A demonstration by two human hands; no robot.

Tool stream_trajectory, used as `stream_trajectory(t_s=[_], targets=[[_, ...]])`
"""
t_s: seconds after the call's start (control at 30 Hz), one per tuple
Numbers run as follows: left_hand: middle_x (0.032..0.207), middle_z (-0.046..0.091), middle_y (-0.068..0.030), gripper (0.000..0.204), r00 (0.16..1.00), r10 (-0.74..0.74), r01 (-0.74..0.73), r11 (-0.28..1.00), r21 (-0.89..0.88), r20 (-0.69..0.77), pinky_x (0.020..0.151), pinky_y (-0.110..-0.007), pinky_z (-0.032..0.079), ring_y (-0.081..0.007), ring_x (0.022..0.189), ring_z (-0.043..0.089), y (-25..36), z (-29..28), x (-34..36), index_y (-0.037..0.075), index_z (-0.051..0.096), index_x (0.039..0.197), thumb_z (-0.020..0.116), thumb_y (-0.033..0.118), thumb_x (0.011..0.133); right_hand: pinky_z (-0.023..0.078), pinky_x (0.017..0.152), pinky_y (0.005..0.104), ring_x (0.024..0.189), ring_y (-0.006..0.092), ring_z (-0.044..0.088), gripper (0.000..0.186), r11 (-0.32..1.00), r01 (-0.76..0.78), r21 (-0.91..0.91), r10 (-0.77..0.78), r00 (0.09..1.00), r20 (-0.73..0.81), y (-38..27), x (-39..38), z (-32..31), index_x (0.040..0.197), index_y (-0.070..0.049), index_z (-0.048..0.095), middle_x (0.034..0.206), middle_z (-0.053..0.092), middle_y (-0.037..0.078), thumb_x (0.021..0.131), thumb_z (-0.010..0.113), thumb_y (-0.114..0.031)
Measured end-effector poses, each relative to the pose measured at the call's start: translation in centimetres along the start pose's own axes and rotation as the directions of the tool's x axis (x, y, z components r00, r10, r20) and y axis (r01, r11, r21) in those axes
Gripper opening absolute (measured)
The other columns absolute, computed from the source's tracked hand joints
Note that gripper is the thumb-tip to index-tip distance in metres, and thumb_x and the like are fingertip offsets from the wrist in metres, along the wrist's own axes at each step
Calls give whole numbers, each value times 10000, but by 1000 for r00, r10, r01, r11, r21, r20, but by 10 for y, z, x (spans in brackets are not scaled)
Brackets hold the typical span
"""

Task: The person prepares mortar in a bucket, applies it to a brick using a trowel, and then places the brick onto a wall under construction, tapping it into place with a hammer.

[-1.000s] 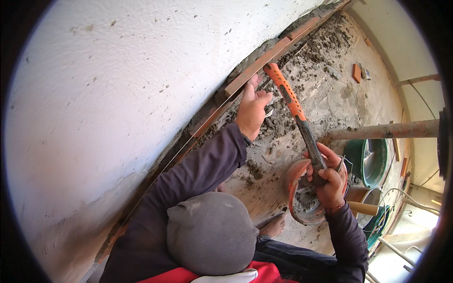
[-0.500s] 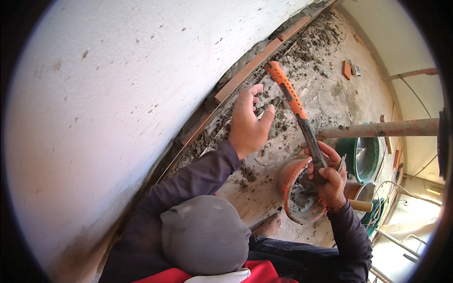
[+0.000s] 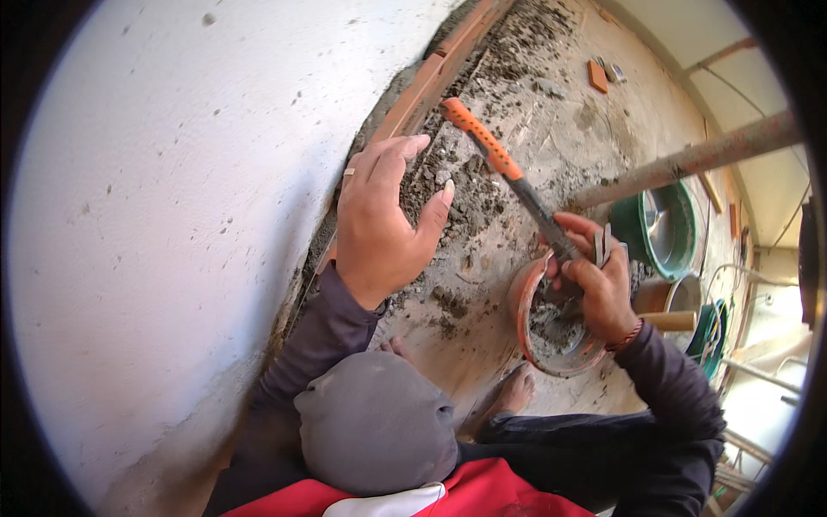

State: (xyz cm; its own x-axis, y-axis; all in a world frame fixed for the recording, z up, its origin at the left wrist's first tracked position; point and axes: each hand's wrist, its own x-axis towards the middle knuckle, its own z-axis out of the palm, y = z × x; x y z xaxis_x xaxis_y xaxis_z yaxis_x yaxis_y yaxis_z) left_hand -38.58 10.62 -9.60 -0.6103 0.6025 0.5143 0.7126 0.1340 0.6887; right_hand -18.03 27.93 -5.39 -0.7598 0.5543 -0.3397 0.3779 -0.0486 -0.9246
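Note:
My right hand [image 3: 599,280] is closed around the dark end of a hammer [image 3: 500,159] with an orange and black handle. The handle points up and left; the hammer's head is largely hidden in the grip, with a thin metal piece [image 3: 603,246] between the fingers. Below that hand stands a round orange-rimmed bucket [image 3: 523,314] holding grey mortar [image 3: 551,332]. My left hand [image 3: 383,207] holds nothing, thumb and fingers apart, over the row of reddish tile strips [image 3: 413,99] along the wall's foot. Whether it touches them I cannot tell.
A white wall [image 3: 198,215] rises at the left. Mortar crumbs [image 3: 465,189] litter the floor. At the right, a pole [image 3: 689,164] slants past a green tub [image 3: 633,228], and a wooden handle [image 3: 668,321] sticks out by the bucket. A reddish tile piece [image 3: 597,76] lies farther off.
My left hand has moved left, closer to the wall and tile row. The hammer, still in my right hand, has shifted slightly up and left. The whole view has turned a little.

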Motion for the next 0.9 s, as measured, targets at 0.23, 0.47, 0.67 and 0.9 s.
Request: stream_trajectory(t_s=[0.23, 0.47, 0.67, 0.9], targets=[[1227, 594, -122, 427, 843, -202, 411, 839, -355, 498, 1015, -341, 410, -202, 1131, 548, 31, -24, -24, -16, 539, 1263, 657, 215, 924, 489, 856, 448, 998, 414, 579, 397, 731, 107, -674, -169, 985, -27, 44, 15, 54, 1164, 48, 567, 1113, 536, 303, 787, 632, -60], [1169, 644, -151, 453, 834, -331, 471, 844, -257, 441, 953, -348, 465, -216, 1077, 607, 32, -24, -65, -27, 580, 1229, 676, 283, 912, 428, 922, 500, 1035, 507, 452, 296, 527, 144, -838, 35, 981, 190, 145, 42, 125, 1001, 88, 645, 1113, 527, 312, 750, 642, -67], [1151, 648, -145, 451, 820, -374, 479, 863, -162, 433, 953, -348, 464, -212, 1070, 608, 42, -11, -73, -28, 579, 1232, 668, 286, 921, 478, 881, 499, 884, 449, 626, 288, 382, 411, -828, 152, 856, 495, 101, 41, 85, 955, 67, 637, 992, 639, 246, 816, 628, -186], [1129, 638, -99, 429, 590, -491, 723, 675, -149, 641, 984, -346, 432, -186, 1101, 570, 85, -10, -69, -12, 573, 1239, 653, 281, 936, 515, 591, 388, 695, 275, 675, 166, -116, 458, -881, -248, 846, 473, 4, -50, -128, 738, -46, 699, 709, 655, 123, 756, 670, -208]])
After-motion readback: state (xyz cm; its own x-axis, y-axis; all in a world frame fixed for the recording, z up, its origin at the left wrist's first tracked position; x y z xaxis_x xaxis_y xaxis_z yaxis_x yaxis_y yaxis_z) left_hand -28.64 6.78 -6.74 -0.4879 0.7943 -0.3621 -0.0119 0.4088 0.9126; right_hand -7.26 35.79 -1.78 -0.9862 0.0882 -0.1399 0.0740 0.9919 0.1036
